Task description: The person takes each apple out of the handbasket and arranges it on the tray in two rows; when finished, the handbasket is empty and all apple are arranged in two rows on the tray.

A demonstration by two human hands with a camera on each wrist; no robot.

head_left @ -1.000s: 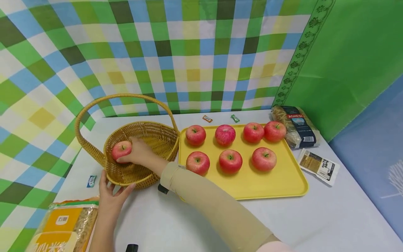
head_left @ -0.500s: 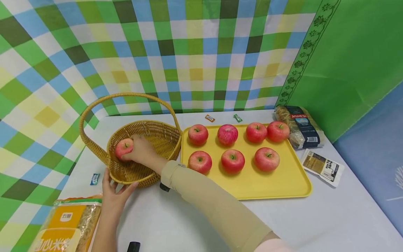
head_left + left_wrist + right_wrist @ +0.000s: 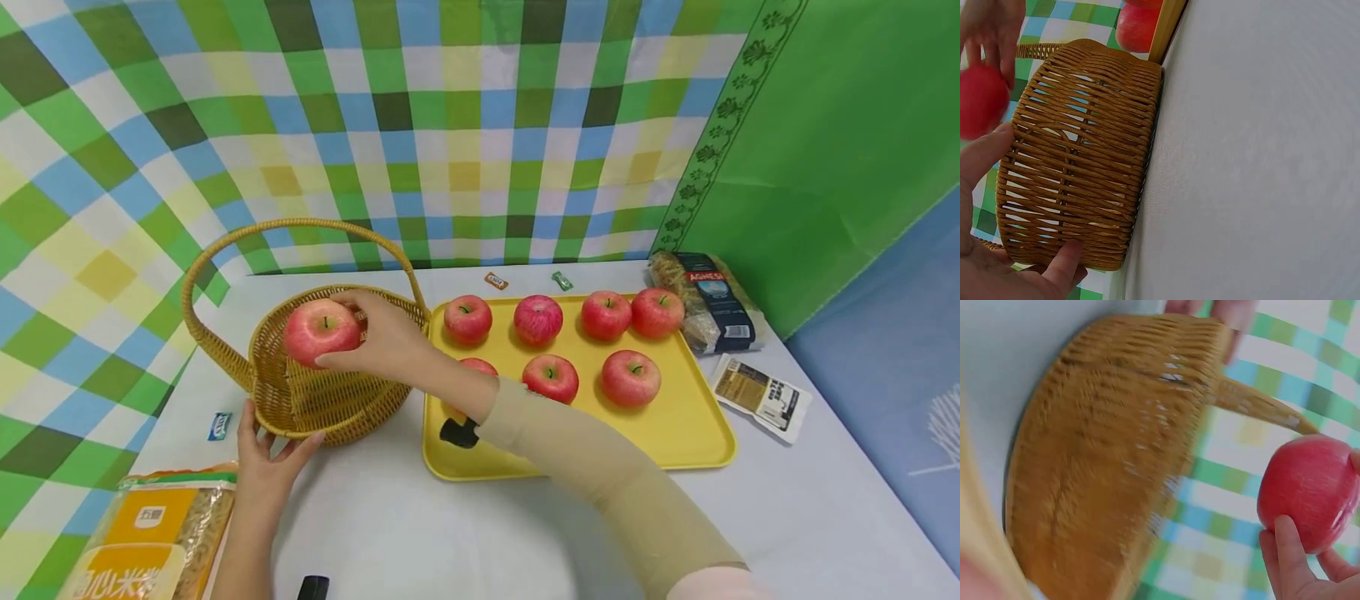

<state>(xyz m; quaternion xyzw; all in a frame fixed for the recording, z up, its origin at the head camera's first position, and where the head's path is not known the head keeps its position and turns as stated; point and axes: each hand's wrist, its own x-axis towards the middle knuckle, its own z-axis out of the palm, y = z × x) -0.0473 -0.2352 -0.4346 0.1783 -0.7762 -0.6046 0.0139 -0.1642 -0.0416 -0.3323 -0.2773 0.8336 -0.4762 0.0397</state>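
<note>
My right hand holds a red apple between thumb and fingers, above the wicker basket. In the right wrist view, fingertips press the skin of that apple, which is apart from the basket wall. My left hand holds the basket's near left side, its thumb and fingers spread around the woven wall. Right of the basket lies a yellow tray bearing several apples; my right forearm partly hides one of them.
The basket's tall arched handle rises over its opening. At the right lie a pasta bag and a flat packet. An orange noodle bag is at lower left. Small candies lie around the table.
My right hand has raised the apple from inside the basket, moving up and slightly to the right. My left hand stays on the basket.
</note>
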